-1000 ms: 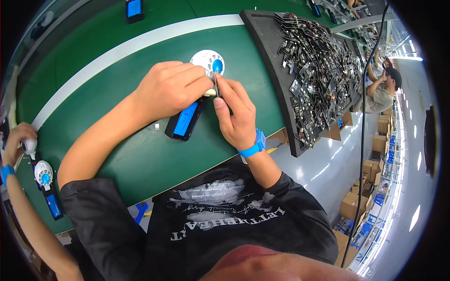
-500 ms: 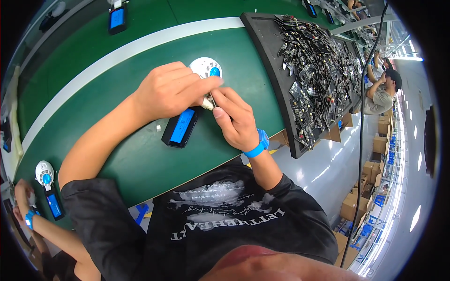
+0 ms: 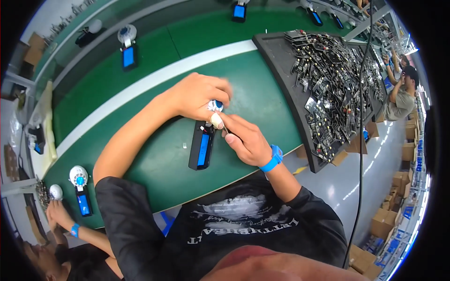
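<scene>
On the green bench in front of me lies a device with a black body and blue panel [image 3: 203, 149] and a white round head with a blue centre [image 3: 215, 106]. My left hand [image 3: 197, 96] curls over that head and hides most of it; its fingertips are blurred. A pale cover wraps the left thumb [image 3: 217, 120], which presses near the joint of head and body. My right hand [image 3: 247, 140], with a blue wrist band [image 3: 273, 159], is closed in a pinch on a thin flat piece [image 3: 226, 129] beside the left thumb. Fingers hide most of that piece.
A black tray [image 3: 286, 86] heaped with small circuit boards [image 3: 328, 89] stands on the right. Similar devices lie at the left [image 3: 82, 192] and beyond the white strip [image 3: 128, 51]. A co-worker's hands [image 3: 58, 213] are at far left. A black cable [image 3: 361, 154] hangs at right.
The whole view has shifted, so the bench sits lower and further right. My left hand now covers the white head, which showed beyond its fingers before. My right hand keeps its pinch.
</scene>
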Demonstrator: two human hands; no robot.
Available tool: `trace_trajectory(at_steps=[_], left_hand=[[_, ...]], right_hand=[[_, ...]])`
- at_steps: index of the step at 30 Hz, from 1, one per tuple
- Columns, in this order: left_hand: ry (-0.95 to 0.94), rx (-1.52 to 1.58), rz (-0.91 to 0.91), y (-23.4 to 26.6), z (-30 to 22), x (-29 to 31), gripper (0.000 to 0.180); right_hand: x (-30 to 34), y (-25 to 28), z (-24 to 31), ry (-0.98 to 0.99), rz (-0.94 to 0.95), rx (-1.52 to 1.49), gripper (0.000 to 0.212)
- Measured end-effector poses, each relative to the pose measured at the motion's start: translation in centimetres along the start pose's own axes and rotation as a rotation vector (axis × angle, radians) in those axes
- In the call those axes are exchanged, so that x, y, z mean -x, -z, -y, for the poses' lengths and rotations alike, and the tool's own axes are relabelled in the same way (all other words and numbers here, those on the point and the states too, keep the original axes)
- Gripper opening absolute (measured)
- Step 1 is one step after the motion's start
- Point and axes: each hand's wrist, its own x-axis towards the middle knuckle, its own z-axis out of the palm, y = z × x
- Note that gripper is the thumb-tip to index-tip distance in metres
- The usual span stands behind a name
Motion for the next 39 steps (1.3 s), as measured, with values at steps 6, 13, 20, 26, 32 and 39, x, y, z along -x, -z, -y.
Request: trace_trajectory(at_steps=[6,13,20,26,32,39], left_hand=[[0.449,0.035,-0.268,5.6,9.6,2.1,0.027],[0.880,0.369,-1.358,20.8,16.6,12.7,0.057],[1.528,-0.586,-0.342,15.7,17.7,18.1,0.063],[1.251,-0.068,-0.638,12.5,14.8,14.9,0.049],[1.049,-0.312,-0.299,5.4,6.0,3.3,0.039],[0.766,0.072,-0.460,1.0,4.3,3.6,0.025]], right_hand=[[1.7,0.8,0.5,-0.045,-0.208,-0.018,0.046],[4.6,1.4,-0.2,0.041,-0.187,0.064,0.048],[6.8,2.7,-1.1,0.116,-0.270,0.090,0.044],[10.7,9.2,1.5,0.140,-0.273,0.426,0.048],[15.5,16.0,3.7,-0.298,-0.228,0.942,0.052],[15.5,15.6,3.3,-0.674,-0.243,0.882,0.054]])
